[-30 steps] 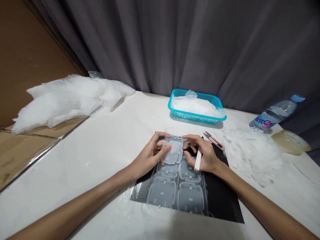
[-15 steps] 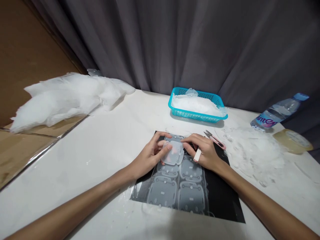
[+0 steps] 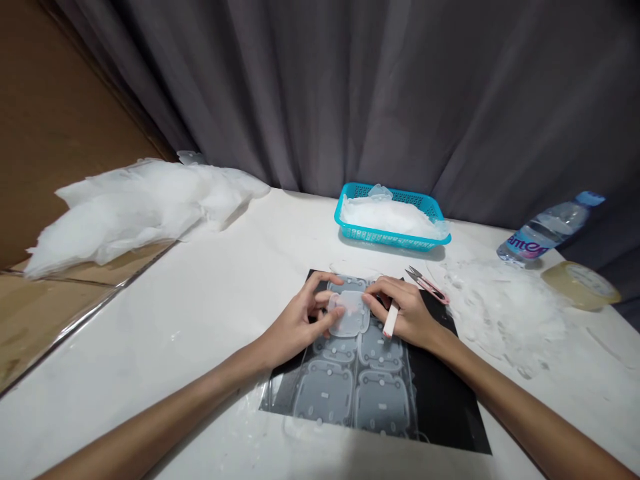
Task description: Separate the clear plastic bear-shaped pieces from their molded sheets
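A translucent, rounded-square plastic piece [image 3: 353, 313] is pinched between the thumb and fingers of my left hand [image 3: 315, 310], over a black sheet [image 3: 440, 393]. My right hand [image 3: 403, 307] has its thumb and index finger at the piece's right edge. Tucked in the right hand's fingers is a short white stick-like handle [image 3: 391, 320]; its other end is hidden. Below both hands, a clear sheet of similar rounded-square shapes [image 3: 325, 393] lies on the black sheet. Pink-handled thread snips [image 3: 429, 285] rest just beyond my right hand.
A blue basket [image 3: 395, 241] with white film stands at the back. White sheets [image 3: 150, 200] are heaped at left by cardboard [image 3: 65, 293]. At right are clear scraps [image 3: 510, 307], a tilted water bottle [image 3: 545, 230] and a tape roll [image 3: 580, 285]. A grey curtain [image 3: 320, 87] hangs behind.
The whole view has shifted slightly. Both hands stay at the plastic piece, which sits flatter to view, and the white handle in my right hand has tilted a little.
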`<state>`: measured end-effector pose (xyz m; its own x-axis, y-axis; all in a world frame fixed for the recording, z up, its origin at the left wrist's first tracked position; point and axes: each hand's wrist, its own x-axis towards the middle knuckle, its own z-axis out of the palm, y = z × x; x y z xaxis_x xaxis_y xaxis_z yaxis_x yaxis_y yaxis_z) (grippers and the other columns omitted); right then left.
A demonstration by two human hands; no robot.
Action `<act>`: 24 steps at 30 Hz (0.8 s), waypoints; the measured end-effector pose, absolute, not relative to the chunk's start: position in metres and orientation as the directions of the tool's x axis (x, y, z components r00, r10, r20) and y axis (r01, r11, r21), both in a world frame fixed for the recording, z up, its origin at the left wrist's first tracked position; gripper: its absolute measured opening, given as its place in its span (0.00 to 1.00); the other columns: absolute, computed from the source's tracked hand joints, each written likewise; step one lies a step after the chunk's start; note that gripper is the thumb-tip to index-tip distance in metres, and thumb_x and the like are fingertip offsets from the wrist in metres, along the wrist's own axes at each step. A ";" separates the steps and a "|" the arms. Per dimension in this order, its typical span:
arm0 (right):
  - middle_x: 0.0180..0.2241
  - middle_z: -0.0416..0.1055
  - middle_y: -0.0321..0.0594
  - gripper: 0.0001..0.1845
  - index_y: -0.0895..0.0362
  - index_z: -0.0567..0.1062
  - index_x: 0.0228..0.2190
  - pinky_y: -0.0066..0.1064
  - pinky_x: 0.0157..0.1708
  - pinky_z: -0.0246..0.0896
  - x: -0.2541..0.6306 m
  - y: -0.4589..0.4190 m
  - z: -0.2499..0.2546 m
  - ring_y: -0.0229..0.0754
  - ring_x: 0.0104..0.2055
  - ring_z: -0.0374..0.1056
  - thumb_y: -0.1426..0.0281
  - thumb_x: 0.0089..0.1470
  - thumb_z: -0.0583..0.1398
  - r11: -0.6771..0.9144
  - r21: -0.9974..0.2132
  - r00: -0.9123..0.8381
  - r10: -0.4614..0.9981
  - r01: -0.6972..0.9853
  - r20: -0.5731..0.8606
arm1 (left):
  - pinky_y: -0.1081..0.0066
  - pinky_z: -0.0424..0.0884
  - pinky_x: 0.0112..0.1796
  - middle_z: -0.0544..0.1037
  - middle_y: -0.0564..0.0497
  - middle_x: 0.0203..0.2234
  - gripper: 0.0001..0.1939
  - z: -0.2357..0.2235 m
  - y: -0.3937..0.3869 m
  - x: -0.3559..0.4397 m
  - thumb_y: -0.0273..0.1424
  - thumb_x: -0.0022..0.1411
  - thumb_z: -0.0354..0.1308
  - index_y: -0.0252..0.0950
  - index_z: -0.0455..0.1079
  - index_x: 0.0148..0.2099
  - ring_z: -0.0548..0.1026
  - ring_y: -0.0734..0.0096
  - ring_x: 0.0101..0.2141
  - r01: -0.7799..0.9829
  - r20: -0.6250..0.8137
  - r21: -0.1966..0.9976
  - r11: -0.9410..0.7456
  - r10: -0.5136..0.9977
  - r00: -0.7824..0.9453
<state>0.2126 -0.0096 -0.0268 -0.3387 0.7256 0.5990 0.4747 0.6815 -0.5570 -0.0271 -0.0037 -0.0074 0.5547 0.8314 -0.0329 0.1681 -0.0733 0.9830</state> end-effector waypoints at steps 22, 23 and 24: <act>0.37 0.75 0.45 0.24 0.55 0.76 0.34 0.38 0.40 0.64 0.257 0.072 0.033 0.48 0.40 0.70 0.57 0.73 0.47 0.357 -0.329 -0.065 0.758 0.874 0.649 | 0.35 0.53 0.67 0.60 0.43 0.72 0.43 -0.004 0.016 -0.058 0.53 0.65 0.63 0.47 0.53 0.75 0.57 0.37 0.69 0.529 0.024 0.605 -0.595 0.678 0.735; 0.37 0.75 0.46 0.25 0.55 0.76 0.36 0.40 0.43 0.65 0.249 0.060 0.033 0.48 0.41 0.70 0.58 0.74 0.45 0.429 -0.374 -0.106 0.761 0.822 0.640 | 0.36 0.53 0.68 0.60 0.43 0.72 0.44 -0.002 0.017 -0.058 0.53 0.65 0.63 0.47 0.53 0.75 0.57 0.37 0.69 0.523 0.015 0.617 -0.588 0.673 0.739; 0.37 0.75 0.45 0.26 0.55 0.76 0.37 0.40 0.45 0.66 0.242 0.048 0.032 0.48 0.41 0.71 0.57 0.75 0.44 0.495 -0.443 -0.141 0.770 0.747 0.622 | 0.36 0.53 0.68 0.60 0.43 0.72 0.44 -0.001 0.017 -0.058 0.53 0.65 0.64 0.47 0.53 0.75 0.57 0.38 0.69 0.514 0.012 0.632 -0.580 0.670 0.742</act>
